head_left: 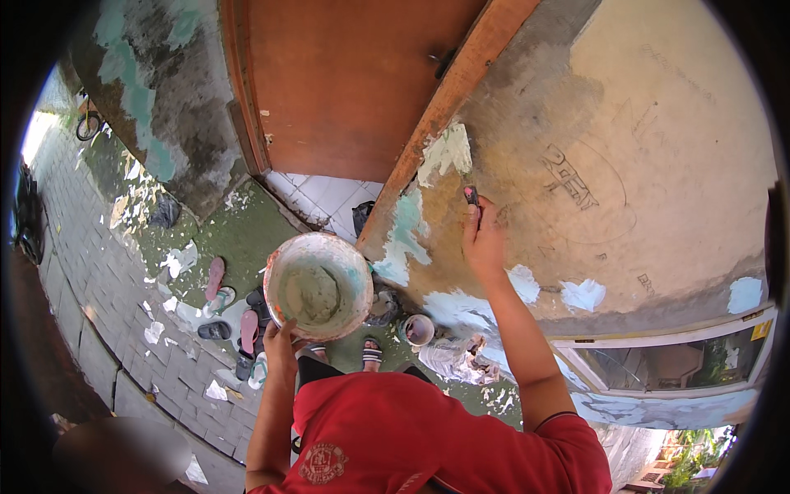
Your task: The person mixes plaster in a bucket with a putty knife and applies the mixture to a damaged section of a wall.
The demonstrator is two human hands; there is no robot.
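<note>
My left hand grips the near rim of a round white bucket, its inside streaked with pale green and orange. Grey-green paste lies at its bottom. Raised against the wall, my right hand is closed round a scraper with a short dark handle and a pink mark. The scraper's blade is hard to make out. Just above it, a pale greenish-cream patch covers part of the wall beside the door frame.
An orange-brown door stands left of the wall. Sandals and paint flakes litter the floor. By my feet are a small pail and a crumpled pale sack. A framed window is low on the right.
</note>
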